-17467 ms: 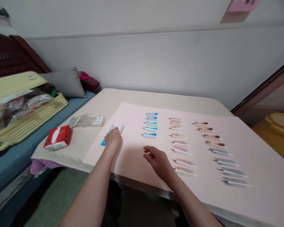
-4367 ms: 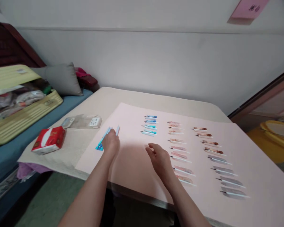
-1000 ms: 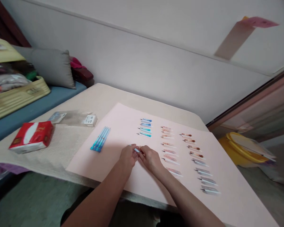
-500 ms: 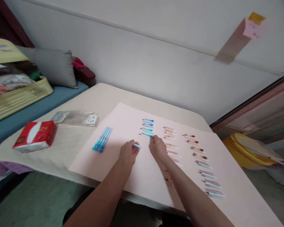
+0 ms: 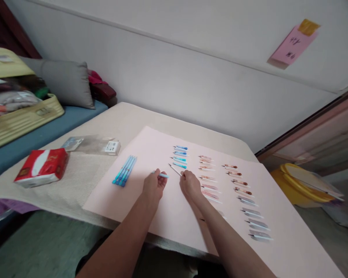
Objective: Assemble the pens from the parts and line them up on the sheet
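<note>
My left hand (image 5: pixel 153 185) pinches a short light-blue pen barrel (image 5: pixel 161 175) above the pink sheet (image 5: pixel 150 150). My right hand (image 5: pixel 190 184) pinches a thin white refill (image 5: pixel 174 170) whose dark tip points up-left, just below the column of blue pen pieces (image 5: pixel 179 157). To the right lie a column of pink pieces (image 5: pixel 207 173) and a column of brown and grey pieces (image 5: pixel 243 197), partly hidden by my right forearm. A bundle of several blue pens (image 5: pixel 124 170) lies on the sheet left of my left hand.
A red tissue pack (image 5: pixel 42 167) and a clear plastic packet (image 5: pixel 92 144) lie on the beige tablecloth at left. A grey pillow (image 5: pixel 65 83) and a yellow suitcase (image 5: pixel 20 119) rest on the blue bed. A yellow tub (image 5: pixel 301 185) stands right of the table.
A second ago both hands were joined on one pen. They have come apart: the left keeps the blue barrel, the right has drawn the thin refill out toward the blue column.
</note>
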Tool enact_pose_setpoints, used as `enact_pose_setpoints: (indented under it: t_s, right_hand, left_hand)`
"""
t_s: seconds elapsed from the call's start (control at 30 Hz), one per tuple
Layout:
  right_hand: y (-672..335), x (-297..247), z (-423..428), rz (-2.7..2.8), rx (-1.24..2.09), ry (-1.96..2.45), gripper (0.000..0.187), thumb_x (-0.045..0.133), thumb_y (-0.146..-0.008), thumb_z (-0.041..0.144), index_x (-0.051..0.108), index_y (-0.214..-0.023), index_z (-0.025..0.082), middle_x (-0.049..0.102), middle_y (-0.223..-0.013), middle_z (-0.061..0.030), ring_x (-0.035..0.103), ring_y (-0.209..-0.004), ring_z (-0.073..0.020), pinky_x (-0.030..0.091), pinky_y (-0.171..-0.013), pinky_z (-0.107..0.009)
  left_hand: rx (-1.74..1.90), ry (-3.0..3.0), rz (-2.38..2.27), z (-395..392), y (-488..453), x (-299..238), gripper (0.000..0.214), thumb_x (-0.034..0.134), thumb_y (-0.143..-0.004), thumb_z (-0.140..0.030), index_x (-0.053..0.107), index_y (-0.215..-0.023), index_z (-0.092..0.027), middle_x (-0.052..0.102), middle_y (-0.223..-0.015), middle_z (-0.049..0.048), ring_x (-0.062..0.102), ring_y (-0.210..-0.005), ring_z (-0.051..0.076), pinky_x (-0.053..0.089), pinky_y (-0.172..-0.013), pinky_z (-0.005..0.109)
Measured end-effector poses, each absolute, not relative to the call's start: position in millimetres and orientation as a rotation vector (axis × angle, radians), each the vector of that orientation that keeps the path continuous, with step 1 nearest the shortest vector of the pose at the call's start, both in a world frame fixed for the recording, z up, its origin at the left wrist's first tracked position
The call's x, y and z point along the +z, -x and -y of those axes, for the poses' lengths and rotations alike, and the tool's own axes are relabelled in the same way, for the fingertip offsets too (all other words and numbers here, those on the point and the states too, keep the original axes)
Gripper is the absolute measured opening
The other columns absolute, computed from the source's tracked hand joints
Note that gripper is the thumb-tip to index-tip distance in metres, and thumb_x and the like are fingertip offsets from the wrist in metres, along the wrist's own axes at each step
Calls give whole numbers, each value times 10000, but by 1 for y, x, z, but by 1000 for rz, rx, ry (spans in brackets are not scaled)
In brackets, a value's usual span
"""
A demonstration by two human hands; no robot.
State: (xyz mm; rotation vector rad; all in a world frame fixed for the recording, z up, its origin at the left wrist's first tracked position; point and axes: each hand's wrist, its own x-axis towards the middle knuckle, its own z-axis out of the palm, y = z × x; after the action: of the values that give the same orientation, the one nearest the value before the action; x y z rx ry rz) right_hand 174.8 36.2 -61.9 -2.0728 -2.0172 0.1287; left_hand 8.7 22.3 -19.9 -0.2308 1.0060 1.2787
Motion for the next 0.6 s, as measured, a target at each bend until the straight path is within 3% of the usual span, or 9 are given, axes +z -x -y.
enact_pose_setpoints:
  t_s: [0.1, 0.2, 0.6]
  right_hand:
    - [-172, -42, -17, 1990, 247, 1932, 169, 369, -874, 203, 536, -856, 210, 573, -701, 2, 490, -623, -145, 295, -558, -240]
    - [-172, -15, 8, 2003, 280, 1708, 184, 343, -904, 246, 519, -859, 217, 569, -730, -7, 501, -654, -148, 340, -591, -239]
    - [-180, 13, 41, 2168, 25, 1489, 206, 339, -923, 200, 530, -846, 207, 562, -742, -35, 490, -686, -161, 361, -612, -265]
  left_hand:
    - [1291, 238, -994, -24, -5, -18, 96, 615, -789, -138, 525, -821, -130, 637, -765, 97, 628, -632, 124, 532, -536, 211]
    - [1312, 259, -978, -26, -1, -14, 86, 613, -797, -145, 534, -820, -120, 641, -755, 99, 626, -617, 118, 527, -506, 192]
    - [1346, 244, -952, -26, -1, -11, 80, 605, -808, -148, 537, -792, -109, 652, -746, 108, 630, -605, 111, 522, -491, 171]
